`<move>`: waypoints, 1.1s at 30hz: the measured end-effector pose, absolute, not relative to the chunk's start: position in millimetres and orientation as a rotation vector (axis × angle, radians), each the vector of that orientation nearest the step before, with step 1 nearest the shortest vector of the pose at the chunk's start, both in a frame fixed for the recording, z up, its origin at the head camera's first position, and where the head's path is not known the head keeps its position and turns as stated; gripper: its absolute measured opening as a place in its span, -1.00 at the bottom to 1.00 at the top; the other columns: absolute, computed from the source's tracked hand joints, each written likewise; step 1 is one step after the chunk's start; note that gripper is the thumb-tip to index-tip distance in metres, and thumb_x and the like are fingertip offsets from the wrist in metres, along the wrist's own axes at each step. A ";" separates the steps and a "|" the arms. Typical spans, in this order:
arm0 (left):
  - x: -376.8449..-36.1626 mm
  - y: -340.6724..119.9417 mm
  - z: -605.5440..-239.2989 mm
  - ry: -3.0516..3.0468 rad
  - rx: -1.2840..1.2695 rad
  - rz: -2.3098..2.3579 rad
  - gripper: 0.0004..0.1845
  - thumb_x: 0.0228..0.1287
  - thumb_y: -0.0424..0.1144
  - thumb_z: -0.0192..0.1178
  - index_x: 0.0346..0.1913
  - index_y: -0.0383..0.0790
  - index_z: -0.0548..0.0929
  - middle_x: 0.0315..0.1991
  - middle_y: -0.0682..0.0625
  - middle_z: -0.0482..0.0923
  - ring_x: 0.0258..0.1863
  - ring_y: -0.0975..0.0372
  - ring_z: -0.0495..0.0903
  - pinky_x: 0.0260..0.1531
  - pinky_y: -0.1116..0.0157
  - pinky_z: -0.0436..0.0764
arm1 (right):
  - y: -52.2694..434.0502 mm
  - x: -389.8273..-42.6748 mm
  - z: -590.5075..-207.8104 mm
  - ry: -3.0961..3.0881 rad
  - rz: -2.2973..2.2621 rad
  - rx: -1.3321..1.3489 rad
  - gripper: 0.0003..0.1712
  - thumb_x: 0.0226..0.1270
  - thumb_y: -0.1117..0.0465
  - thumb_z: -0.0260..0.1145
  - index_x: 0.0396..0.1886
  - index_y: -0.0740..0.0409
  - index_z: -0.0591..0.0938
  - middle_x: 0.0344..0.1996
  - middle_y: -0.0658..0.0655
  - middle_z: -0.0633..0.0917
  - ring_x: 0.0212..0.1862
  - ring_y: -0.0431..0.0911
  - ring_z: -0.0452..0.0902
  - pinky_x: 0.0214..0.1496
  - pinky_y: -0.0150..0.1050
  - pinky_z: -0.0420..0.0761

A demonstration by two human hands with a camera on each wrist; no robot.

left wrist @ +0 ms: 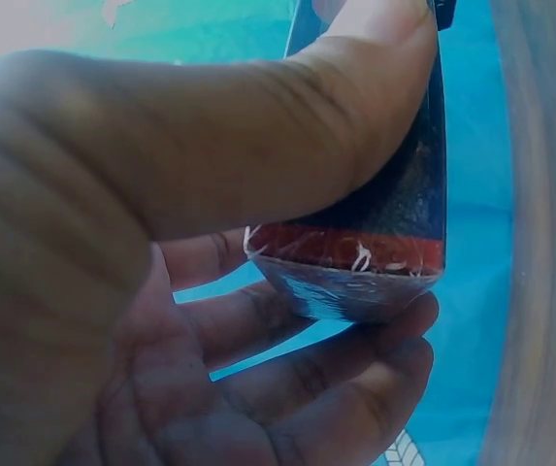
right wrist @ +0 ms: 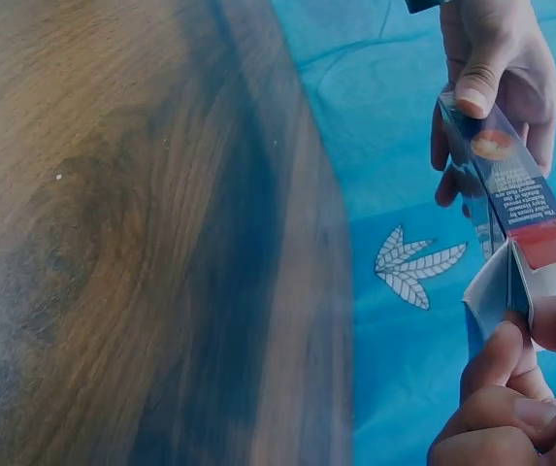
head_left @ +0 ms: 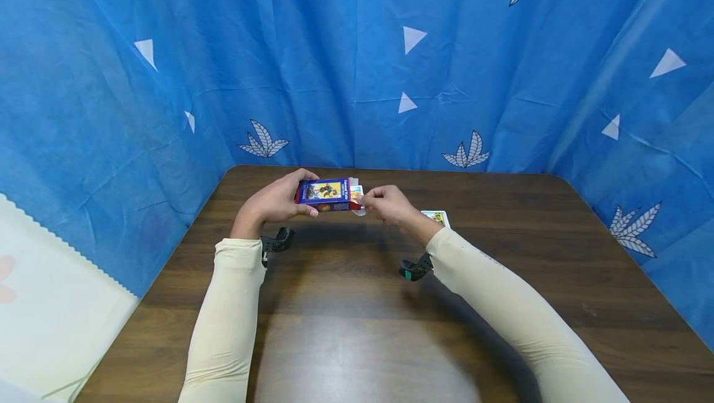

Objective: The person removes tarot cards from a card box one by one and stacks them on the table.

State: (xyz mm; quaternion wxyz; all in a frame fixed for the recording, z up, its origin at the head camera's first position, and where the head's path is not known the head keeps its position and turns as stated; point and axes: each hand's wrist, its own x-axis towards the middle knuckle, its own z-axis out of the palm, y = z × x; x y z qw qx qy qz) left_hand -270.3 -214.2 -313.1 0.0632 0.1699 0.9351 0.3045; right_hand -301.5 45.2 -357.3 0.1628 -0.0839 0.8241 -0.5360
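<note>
A dark blue card box [head_left: 325, 191] with a yellow picture on its face is held up above the far part of the table. My left hand [head_left: 271, 202] grips its left end, thumb on the near side and fingers behind and below, as the left wrist view confirms. At the box's open right end, a picture card [head_left: 355, 191] sticks out a little. My right hand [head_left: 390, 206] pinches that card between thumb and forefinger. A white flap [right wrist: 489, 289] stands folded out beside these fingertips in the right wrist view. How many cards are inside is hidden.
Another picture card [head_left: 437, 217] lies on the brown wooden table [head_left: 334, 341], partly behind my right wrist; whether it is single or a stack is unclear. A blue curtain [head_left: 357, 68] with leaf prints hangs behind the table and along its sides.
</note>
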 end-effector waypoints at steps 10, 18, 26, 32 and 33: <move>-270.0 -217.0 -314.2 2.832 0.492 0.916 -0.26 0.16 -0.20 0.44 0.33 -0.23 0.29 0.22 -0.23 0.43 0.14 -0.05 0.46 0.25 -0.05 0.45 | 74.8 -309.5 -358.2 2.358 -1.587 -0.179 -0.68 0.43 0.03 0.23 -0.21 0.24 0.64 -0.63 -0.06 0.49 -0.68 -0.21 0.13 -0.66 -0.34 0.16; -272.1 -217.9 -314.3 2.826 0.515 0.929 -0.24 0.14 -0.17 0.45 0.33 -0.25 0.29 0.21 -0.24 0.43 0.14 -0.05 0.45 0.25 -0.06 0.44 | 116.9 -323.3 -361.9 2.369 -1.723 -0.112 -0.67 0.50 0.08 0.13 0.01 0.25 0.57 -0.47 0.03 0.57 -0.67 -0.22 0.17 -0.63 -0.36 0.17; -273.4 -218.4 -313.1 2.806 0.504 0.948 -0.23 0.15 -0.16 0.44 0.34 -0.22 0.27 0.24 -0.23 0.41 0.16 -0.06 0.44 0.29 -0.06 0.42 | 163.7 -339.3 -360.7 2.488 -1.690 0.039 -0.52 0.57 0.03 0.04 0.29 0.22 0.47 -0.24 0.03 0.55 -0.40 -0.15 0.37 -0.42 -0.28 0.43; -273.8 -217.8 -313.6 2.808 0.516 0.946 -0.24 0.15 -0.17 0.44 0.34 -0.23 0.28 0.23 -0.23 0.43 0.14 -0.05 0.45 0.26 -0.06 0.44 | 197.4 -356.5 -381.3 2.679 -1.444 0.228 -0.43 0.45 -0.12 0.19 0.25 0.15 0.57 0.11 0.25 0.55 -0.27 -0.04 0.34 -0.35 -0.25 0.40; -274.2 -217.8 -314.0 2.808 0.518 0.946 -0.24 0.15 -0.17 0.44 0.34 -0.23 0.29 0.23 -0.23 0.43 0.14 -0.05 0.46 0.25 -0.05 0.44 | 201.2 -357.9 -384.9 2.688 -1.397 0.253 -0.42 0.43 -0.14 0.21 0.24 0.15 0.58 0.15 0.27 0.53 -0.25 -0.04 0.34 -0.32 -0.24 0.40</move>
